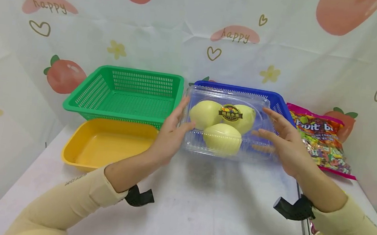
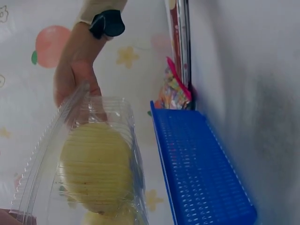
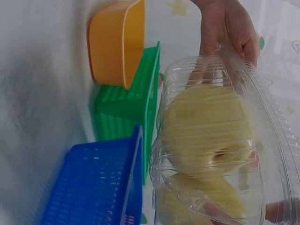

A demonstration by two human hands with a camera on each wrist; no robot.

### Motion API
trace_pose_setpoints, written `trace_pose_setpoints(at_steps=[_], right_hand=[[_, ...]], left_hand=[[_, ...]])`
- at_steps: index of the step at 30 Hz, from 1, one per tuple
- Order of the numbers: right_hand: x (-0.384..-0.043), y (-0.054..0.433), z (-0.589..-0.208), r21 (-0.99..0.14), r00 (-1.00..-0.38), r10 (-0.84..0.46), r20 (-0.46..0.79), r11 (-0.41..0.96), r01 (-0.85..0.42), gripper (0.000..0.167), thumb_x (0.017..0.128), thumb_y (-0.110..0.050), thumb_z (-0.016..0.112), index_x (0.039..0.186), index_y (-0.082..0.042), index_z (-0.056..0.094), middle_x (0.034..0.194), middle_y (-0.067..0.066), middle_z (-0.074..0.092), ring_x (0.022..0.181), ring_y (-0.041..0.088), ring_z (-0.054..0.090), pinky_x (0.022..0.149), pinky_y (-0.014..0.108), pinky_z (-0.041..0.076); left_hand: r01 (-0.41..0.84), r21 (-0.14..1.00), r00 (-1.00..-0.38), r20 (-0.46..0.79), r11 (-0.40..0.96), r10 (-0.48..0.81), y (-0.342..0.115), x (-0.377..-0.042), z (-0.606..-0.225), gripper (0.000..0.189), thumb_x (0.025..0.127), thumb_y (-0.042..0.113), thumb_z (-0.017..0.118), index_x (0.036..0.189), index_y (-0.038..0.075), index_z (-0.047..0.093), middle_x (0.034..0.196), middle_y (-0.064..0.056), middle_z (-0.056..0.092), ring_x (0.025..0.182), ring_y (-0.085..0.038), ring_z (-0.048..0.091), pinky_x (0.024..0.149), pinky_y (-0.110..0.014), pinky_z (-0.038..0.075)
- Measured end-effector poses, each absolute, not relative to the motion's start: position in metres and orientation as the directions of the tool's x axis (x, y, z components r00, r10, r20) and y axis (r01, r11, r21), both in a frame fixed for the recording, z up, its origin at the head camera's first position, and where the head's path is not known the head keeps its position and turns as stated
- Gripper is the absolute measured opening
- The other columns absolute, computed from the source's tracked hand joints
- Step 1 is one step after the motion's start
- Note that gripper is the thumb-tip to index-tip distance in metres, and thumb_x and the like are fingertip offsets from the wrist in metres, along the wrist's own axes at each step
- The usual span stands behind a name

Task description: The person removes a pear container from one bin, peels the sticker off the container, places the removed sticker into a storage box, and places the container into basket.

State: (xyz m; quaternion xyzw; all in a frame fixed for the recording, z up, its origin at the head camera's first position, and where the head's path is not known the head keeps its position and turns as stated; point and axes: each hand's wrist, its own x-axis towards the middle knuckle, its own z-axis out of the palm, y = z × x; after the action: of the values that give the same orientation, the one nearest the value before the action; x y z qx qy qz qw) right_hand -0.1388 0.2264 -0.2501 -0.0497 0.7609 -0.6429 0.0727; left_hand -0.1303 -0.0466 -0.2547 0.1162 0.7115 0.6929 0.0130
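Head view: one clear plastic clamshell box [image 1: 191, 144], black-and-gold label [image 1: 230, 113] on lid, containing three pale yellow fruits [image 1: 222, 139], probably melons; raised above the desk [image 1: 200, 209], partly masking a blue basket [image 1: 281, 102]. Left hand [image 1: 170, 135] and right hand [image 1: 288, 147] clamped on opposite sides. At left, green basket [image 1: 136, 105], yellow basin [image 1: 114, 146]; at right, fruit-chew bag [image 1: 326, 140].

Left wrist view: right hand gripping the far end; blue basket below, apart.

Right wrist view: left hand likewise; fruits visible through ribbed plastic.

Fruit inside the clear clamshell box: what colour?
The fruit is pale yellow, showing best in the head view.
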Motion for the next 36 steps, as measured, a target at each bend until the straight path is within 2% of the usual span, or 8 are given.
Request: trace_pose_setpoints(at_steps=[1, 3, 6, 10, 16, 26, 31, 36], right_hand=[[-0.137, 0.226, -0.251, -0.98, -0.985, -0.168, -0.044, 0.198, 0.01, 0.062, 0.094, -0.02, 0.054, 0.148, -0.028, 0.025, 0.159, 0.002, -0.001, 0.119, 0.008, 0.054, 0.087, 0.03, 0.053], [-0.133, 0.226, -0.254, -0.969, -0.987, -0.155, -0.047, 0.249, 0.007, 0.061, 0.094, -0.022, 0.054, 0.148, -0.029, 0.024, 0.159, 0.001, 0.001, 0.138, 0.016, 0.033, 0.102, 0.04, 0.043], [-0.127, 0.224, -0.26, -0.959, -0.988, -0.144, -0.052, 0.284, 0.009, 0.062, 0.095, -0.023, 0.053, 0.148, -0.031, 0.023, 0.159, 0.001, 0.002, 0.146, 0.026, -0.004, 0.11, 0.058, 0.022], [-0.12, 0.223, -0.267, -0.955, -0.988, -0.133, -0.074, 0.294, 0.032, 0.063, 0.095, -0.023, 0.053, 0.149, -0.031, 0.021, 0.159, 0.002, 0.001, 0.145, 0.03, -0.007, 0.109, 0.063, 0.02], [-0.113, 0.222, -0.274, -0.955, -0.989, -0.117, -0.089, 0.293, 0.052, 0.063, 0.095, -0.023, 0.052, 0.148, -0.032, 0.021, 0.159, 0.003, 0.001, 0.145, 0.032, -0.005, 0.106, 0.063, 0.025], [-0.104, 0.221, -0.279, -0.959, -0.99, -0.113, -0.086, 0.277, 0.051, 0.061, 0.096, -0.022, 0.051, 0.148, -0.032, 0.021, 0.159, 0.003, 0.003, 0.143, 0.038, 0.013, 0.103, 0.06, 0.031], [-0.097, 0.22, -0.284, -0.962, -0.99, -0.112, -0.08, 0.269, 0.047, 0.062, 0.096, -0.021, 0.051, 0.148, -0.031, 0.021, 0.159, 0.001, 0.003, 0.145, 0.033, 0.001, 0.104, 0.064, 0.025], [-0.088, 0.219, -0.289, -0.964, -0.991, -0.111, -0.078, 0.261, 0.046, 0.062, 0.096, -0.02, 0.051, 0.149, -0.028, 0.021, 0.159, 0.002, 0.001, 0.144, 0.039, 0.006, 0.101, 0.062, 0.029]], left_hand=[[0.147, 0.989, -0.973, 0.143, 0.012, 0.18, -0.047, -0.128, -0.256, 0.062, 0.095, 0.005, 0.043, 0.15, 0.017, 0.017, 0.158, 0.006, 0.007, 0.145, -0.014, 0.006, 0.118, -0.044, 0.01], [0.142, 0.99, -0.974, 0.137, 0.013, 0.177, -0.047, -0.125, -0.26, 0.062, 0.095, 0.005, 0.043, 0.15, 0.018, 0.018, 0.158, 0.007, 0.008, 0.145, -0.013, 0.007, 0.118, -0.044, 0.01], [0.133, 0.991, -0.975, 0.128, 0.015, 0.181, -0.048, -0.118, -0.264, 0.061, 0.095, 0.005, 0.042, 0.15, 0.017, 0.017, 0.158, 0.006, 0.007, 0.146, -0.014, 0.007, 0.118, -0.045, 0.01], [0.126, 0.992, -0.975, 0.12, 0.018, 0.185, -0.048, -0.112, -0.271, 0.061, 0.095, 0.005, 0.042, 0.15, 0.016, 0.016, 0.158, 0.004, 0.006, 0.146, -0.015, 0.007, 0.118, -0.045, 0.009], [0.138, 0.99, -0.974, 0.135, 0.003, 0.181, -0.048, -0.106, -0.278, 0.062, 0.095, 0.004, 0.044, 0.15, 0.014, 0.017, 0.158, 0.004, 0.007, 0.145, -0.017, 0.01, 0.118, -0.045, 0.012], [0.13, 0.991, -0.973, 0.133, -0.026, 0.189, -0.049, -0.095, -0.282, 0.063, 0.094, 0.002, 0.042, 0.15, 0.015, 0.016, 0.158, 0.002, 0.007, 0.146, -0.018, 0.007, 0.118, -0.046, 0.01], [0.144, 0.989, -0.967, 0.148, -0.036, 0.208, -0.052, -0.088, -0.285, 0.064, 0.094, 0.0, 0.041, 0.15, 0.014, 0.015, 0.158, 0.003, 0.007, 0.146, -0.019, 0.005, 0.118, -0.047, 0.009], [0.132, 0.991, -0.967, 0.136, -0.032, 0.214, -0.053, -0.08, -0.288, 0.064, 0.094, 0.001, 0.042, 0.15, 0.014, 0.014, 0.158, 0.004, 0.006, 0.146, -0.021, 0.006, 0.118, -0.047, 0.009]])
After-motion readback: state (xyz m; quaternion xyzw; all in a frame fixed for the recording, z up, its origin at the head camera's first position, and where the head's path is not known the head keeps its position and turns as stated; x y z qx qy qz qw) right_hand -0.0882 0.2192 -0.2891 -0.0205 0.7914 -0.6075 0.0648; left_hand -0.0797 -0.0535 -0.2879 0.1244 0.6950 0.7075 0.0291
